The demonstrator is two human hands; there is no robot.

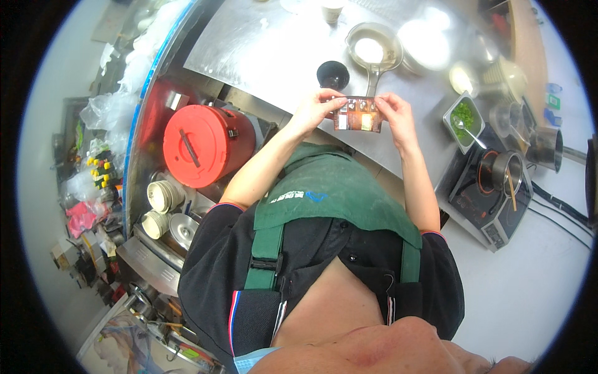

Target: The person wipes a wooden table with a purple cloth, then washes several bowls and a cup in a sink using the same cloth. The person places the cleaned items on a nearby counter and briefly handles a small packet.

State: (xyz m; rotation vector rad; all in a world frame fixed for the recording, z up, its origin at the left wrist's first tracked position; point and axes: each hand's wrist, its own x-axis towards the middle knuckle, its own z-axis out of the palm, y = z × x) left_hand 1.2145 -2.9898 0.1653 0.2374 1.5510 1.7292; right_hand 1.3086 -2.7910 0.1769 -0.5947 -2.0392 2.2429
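Note:
My left hand point(318, 110) and my right hand point(395, 115) hold a small brown-and-orange printed food packet point(357, 122) between them, one at each side edge, over the near edge of the steel worktop point(271, 61). Whether the packet is sealed or torn cannot be told. Just beyond my left hand stands a black bowl point(333, 75). A long-handled pan or strainer point(395, 44) lies behind the packet, its handle pointing towards my hands. Farther back is a pale cup point(331, 14).
At right are a metal tray of chopped greens point(467, 115) with a spoon, and an induction cooker point(472, 187) bearing a small pot point(508, 170). A red lidded container point(205, 145) stands at left, near stacked bowls point(161, 196) and a round metal lid point(183, 230).

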